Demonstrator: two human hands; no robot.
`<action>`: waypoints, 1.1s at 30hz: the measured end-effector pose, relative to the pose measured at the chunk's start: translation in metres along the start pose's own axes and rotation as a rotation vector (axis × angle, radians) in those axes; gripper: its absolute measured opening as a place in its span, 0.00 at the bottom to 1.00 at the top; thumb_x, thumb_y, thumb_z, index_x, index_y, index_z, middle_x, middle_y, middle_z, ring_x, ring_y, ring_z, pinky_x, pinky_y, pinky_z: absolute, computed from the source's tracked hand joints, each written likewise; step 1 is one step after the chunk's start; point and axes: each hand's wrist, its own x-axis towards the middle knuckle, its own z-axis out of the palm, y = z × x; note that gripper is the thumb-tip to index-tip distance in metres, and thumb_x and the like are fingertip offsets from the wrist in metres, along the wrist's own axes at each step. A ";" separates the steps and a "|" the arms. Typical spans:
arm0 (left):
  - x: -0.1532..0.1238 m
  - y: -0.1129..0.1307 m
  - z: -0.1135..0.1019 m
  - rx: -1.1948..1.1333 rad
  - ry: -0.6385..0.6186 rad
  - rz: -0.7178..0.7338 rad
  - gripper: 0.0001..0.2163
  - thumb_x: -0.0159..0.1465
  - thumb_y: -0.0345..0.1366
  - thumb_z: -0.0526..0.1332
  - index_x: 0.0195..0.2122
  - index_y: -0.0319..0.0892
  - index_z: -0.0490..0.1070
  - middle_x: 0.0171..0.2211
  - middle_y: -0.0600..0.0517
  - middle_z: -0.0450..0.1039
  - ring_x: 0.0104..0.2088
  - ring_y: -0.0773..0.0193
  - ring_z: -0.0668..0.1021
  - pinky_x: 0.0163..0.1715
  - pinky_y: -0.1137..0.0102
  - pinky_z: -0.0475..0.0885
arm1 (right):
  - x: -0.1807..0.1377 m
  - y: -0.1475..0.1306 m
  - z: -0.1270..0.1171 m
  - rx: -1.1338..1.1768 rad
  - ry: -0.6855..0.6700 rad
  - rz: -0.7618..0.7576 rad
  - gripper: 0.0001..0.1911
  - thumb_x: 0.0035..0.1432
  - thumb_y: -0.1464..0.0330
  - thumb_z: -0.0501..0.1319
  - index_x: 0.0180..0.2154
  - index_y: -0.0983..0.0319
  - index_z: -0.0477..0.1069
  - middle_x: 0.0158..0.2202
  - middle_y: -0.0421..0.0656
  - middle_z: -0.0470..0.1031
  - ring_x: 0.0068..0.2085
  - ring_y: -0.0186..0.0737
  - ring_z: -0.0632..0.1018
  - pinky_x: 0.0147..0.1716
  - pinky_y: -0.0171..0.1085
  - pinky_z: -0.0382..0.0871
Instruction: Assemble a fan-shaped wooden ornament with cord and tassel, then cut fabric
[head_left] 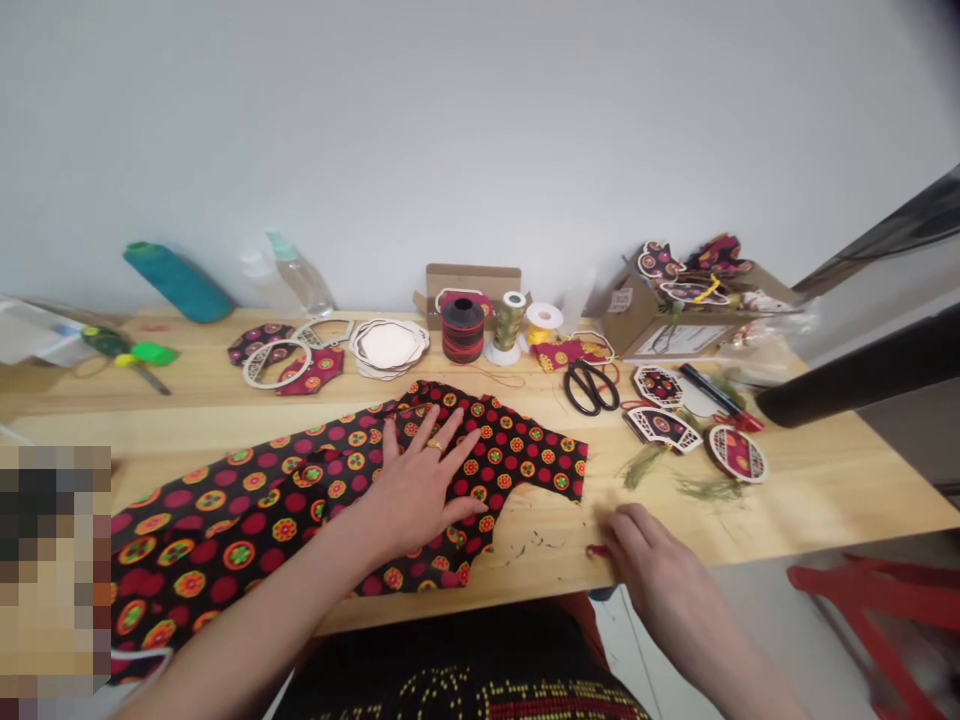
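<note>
My left hand (420,475) lies flat, fingers spread, on a black fabric with red and yellow circles (247,510) that stretches across the wooden table (825,490). A ring sits on one finger. My right hand (649,560) rests near the table's front edge, to the right of the cloth, its fingers curled around a small red thing (596,550) that I cannot make out. Thread scraps (536,540) lie between the two hands.
Black scissors (591,387), thread spools (463,328), wooden fan frames (390,345), finished fan ornaments (736,452) and green tassel threads (645,465) lie behind. A cardboard box (675,320) stands back right, bottles (300,275) back left. A red stool (885,620) is at right.
</note>
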 end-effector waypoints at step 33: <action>-0.007 -0.049 -0.025 0.246 0.216 -0.222 0.19 0.67 0.34 0.50 0.58 0.48 0.67 0.65 0.45 0.56 0.67 0.40 0.50 0.55 0.29 0.33 | 0.090 -0.032 0.016 0.143 -0.205 -0.223 0.32 0.60 0.62 0.60 0.63 0.63 0.56 0.66 0.50 0.54 0.67 0.49 0.53 0.64 0.55 0.51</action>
